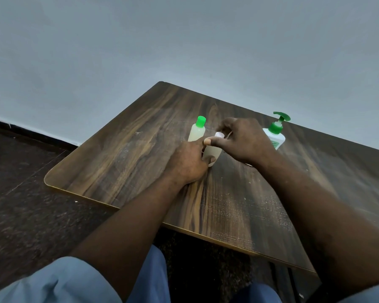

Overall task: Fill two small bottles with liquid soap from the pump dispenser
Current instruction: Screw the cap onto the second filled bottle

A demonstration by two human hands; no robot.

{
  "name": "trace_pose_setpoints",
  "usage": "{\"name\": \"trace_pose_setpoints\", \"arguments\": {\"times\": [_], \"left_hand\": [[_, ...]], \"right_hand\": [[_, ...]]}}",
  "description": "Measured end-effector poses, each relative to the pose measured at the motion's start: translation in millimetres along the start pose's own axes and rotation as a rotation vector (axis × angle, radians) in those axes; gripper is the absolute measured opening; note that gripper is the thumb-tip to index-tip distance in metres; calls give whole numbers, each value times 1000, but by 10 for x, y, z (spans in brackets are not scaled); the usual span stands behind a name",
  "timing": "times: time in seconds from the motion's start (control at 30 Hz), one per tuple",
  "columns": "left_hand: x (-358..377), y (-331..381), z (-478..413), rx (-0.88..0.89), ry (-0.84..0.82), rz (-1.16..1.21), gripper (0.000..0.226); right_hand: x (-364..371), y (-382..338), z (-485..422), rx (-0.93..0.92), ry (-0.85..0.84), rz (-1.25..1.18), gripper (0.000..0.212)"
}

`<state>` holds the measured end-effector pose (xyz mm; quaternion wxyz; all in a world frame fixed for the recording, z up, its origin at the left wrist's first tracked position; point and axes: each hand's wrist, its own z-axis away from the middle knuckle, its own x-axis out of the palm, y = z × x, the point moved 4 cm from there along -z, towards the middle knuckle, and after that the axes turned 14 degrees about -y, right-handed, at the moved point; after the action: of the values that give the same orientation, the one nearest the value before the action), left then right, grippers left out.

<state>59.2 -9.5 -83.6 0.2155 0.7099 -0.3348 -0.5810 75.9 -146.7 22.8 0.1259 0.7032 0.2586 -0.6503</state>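
Two small translucent bottles stand on the wooden table (129,154). The far one, a small bottle with a green cap (197,132), holds pale liquid and stands free. My left hand (188,162) grips the body of the nearer small bottle (213,150), which also holds pale liquid. My right hand (243,141) pinches the whitish cap (219,134) at that bottle's top with thumb and fingers. The white pump dispenser (275,134) with a green pump head stands just behind my right hand, partly hidden by it.
The table's left edge and rounded corner (49,179) lie left of my hands, with dark carpet (20,182) beyond. A grey wall (140,51) rises behind the table. My knees in blue trousers (74,281) are under the near edge.
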Motion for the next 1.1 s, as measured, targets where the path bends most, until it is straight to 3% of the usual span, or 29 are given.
{"name": "trace_pose_setpoints", "arguments": {"times": [0.13,0.2,0.33,0.43,0.53,0.67,0.87,1.1], "left_hand": [[4,1,0,7,-20,-1,49],[2,-14,-11,3,-17,0,48],[12,-14,-7,-2,-11,-7,57],[11,-10,-5,-4,-9,-26,57],[11,-21,-8,6,-3,-12,53],[13,-24,-27,-11,-8,-6,55],[15,-14,-17,17,-24,10,48],[46,66,-20,44,-6,-45,48]], "right_hand": [[-160,-23,22,-66,-101,-70,29],[-144,-28,-2,-32,-73,-36,17],[-79,-2,-43,69,-1,26,40],[-176,-11,-7,-18,-67,-52,29],[-161,-66,10,-76,-193,29,29],[-115,-105,-30,-7,-123,52,31],[-154,-172,-9,-34,-229,208,29],[-47,-125,-7,11,-129,214,24]]}}
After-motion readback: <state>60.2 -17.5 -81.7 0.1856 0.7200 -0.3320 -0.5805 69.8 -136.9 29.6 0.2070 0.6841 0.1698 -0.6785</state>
